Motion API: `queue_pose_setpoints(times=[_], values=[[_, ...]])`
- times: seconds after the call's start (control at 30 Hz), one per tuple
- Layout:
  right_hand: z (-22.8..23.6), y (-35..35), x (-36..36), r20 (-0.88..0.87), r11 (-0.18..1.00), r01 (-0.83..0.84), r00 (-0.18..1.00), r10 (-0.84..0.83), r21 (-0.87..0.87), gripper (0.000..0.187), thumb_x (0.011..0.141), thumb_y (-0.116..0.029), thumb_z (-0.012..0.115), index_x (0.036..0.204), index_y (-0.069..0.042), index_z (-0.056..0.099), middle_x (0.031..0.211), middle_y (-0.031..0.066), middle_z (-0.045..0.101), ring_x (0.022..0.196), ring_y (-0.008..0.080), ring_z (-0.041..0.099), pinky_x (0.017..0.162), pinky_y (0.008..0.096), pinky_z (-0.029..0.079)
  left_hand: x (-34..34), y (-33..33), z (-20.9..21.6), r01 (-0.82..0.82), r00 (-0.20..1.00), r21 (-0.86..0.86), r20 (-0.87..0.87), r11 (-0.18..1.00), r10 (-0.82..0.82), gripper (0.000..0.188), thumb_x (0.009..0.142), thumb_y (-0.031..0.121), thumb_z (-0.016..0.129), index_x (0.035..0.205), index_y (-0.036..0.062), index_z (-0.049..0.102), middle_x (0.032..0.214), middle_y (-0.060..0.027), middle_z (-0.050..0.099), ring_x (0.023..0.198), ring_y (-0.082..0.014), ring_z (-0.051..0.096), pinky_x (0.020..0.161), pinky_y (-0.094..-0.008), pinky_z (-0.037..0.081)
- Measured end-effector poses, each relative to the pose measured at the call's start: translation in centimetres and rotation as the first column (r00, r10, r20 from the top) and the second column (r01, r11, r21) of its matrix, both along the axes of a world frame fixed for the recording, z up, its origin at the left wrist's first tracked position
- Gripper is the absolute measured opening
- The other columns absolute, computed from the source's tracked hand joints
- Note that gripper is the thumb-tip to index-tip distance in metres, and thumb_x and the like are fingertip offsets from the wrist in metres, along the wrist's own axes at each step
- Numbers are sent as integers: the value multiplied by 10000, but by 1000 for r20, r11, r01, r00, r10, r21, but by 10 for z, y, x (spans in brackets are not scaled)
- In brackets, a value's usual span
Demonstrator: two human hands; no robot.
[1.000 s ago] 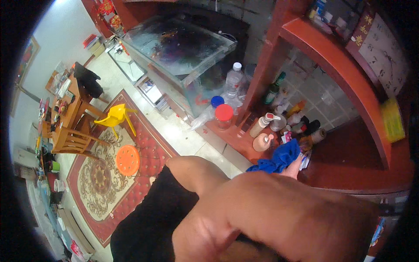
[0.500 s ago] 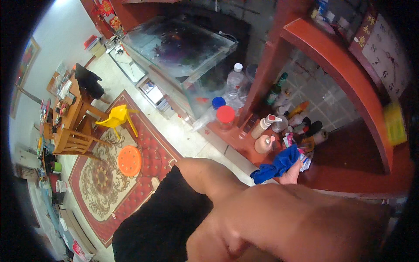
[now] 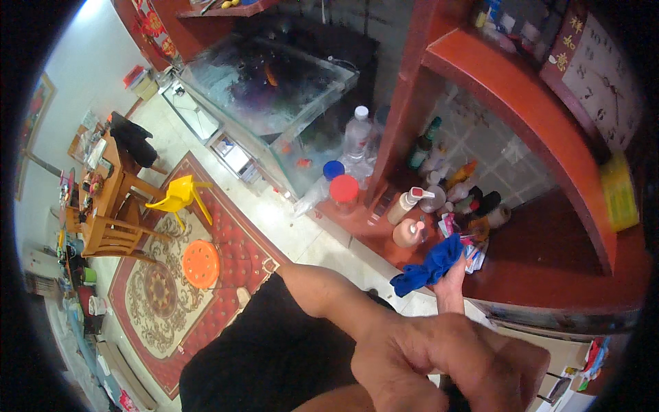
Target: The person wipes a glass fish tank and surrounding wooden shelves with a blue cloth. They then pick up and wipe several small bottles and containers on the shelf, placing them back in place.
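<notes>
At the edge of the red-brown counter, my right hand [image 3: 450, 283] is closed on a crumpled blue cloth [image 3: 427, 269], which hangs to the hand's left. My left hand [image 3: 446, 357] is raised large and near in the lower middle, its arm bent out of a black sleeve. Its thumb and bent fingers stand apart, and nothing shows between them. Just beyond the cloth are a peach pump bottle [image 3: 410, 233], a cream pump bottle [image 3: 403, 204] and some small packets [image 3: 473, 254]. A jar with a red lid [image 3: 344, 187] stands further left.
A glass tank [image 3: 274, 89] stands beyond the counter [image 3: 549, 278], beside a clear bottle [image 3: 358, 134]. An arched red frame [image 3: 522, 89] rises on the right. On the left are an orange stool [image 3: 201, 264], a yellow chair [image 3: 180, 195] and a patterned rug [image 3: 154, 323].
My left hand has drawn back from covering much of the lower right, baring more of my right wrist and the area below the counter. The blue cloth has shifted slightly left.
</notes>
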State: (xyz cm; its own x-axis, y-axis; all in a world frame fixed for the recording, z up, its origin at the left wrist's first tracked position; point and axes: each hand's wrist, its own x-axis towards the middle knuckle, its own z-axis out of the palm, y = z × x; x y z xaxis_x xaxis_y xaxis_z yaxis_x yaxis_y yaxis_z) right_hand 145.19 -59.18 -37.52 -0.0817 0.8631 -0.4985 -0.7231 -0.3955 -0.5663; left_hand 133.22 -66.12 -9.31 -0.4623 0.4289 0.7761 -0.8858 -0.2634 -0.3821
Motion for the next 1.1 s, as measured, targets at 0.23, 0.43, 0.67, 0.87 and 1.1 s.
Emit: queue_pose_setpoints(times=[0.23, 0.43, 0.67, 0.87, 1.1], values=[[1, 6, 4, 57, 996, 91, 994, -91, -4, 287, 1009, -435, 477, 869, -209, 582, 735, -37, 560, 652, 129, 555, 583, 294, 479, -38, 55, -44, 138, 718, 199, -695, 970, 40, 327, 937, 360, 599, 1033, 52, 651, 968, -123, 637, 881, -254, 616, 802, -396, 496], [12, 0, 49, 32, 977, 175, 983, -180, 121, 279, 998, -397, 476, 938, -153, 599, 817, 9, 614, 733, 171, 603, 665, 331, 523, -50, 220, -160, -835, -378, 180, -874, 520, -305, 598, 843, 319, 686, 1343, 31, 527, 1264, -250, 577, 1135, -342, 604, 977, -397, 486], [7, -28, 45, -1, 972, 213, 977, -214, 101, 308, 992, -424, 477, 847, -171, 577, 665, -26, 505, 568, 140, 505, 489, 279, 417, -38, 360, -287, -732, -659, 598, -742, 326, -120, 721, 834, 184, 653, 1441, -46, 339, 1253, -320, 549, 1175, -438, 550, 1020, -463, 444], [33, -49, 41, -120, 957, 189, 979, -166, 221, 262, 997, -382, 481, 858, -167, 533, 712, -11, 481, 637, 176, 498, 591, 337, 430, -44, 379, -312, -615, -773, 740, -635, 274, -20, 485, 870, 76, 529, 1342, -8, 453, 1116, -325, 611, 1063, -459, 609, 907, -522, 500], [51, -46, 33, -127, 891, 262, 965, -231, 372, 472, 979, -421, 529, 1327, -104, 498, 1233, 113, 595, 1100, 272, 603, 917, 421, 523, -54, 290, -239, -722, -692, 670, -710, 174, -133, 374, 823, 132, 650, 1169, 2, 586, 1052, -303, 632, 976, -481, 613, 826, -531, 515]])
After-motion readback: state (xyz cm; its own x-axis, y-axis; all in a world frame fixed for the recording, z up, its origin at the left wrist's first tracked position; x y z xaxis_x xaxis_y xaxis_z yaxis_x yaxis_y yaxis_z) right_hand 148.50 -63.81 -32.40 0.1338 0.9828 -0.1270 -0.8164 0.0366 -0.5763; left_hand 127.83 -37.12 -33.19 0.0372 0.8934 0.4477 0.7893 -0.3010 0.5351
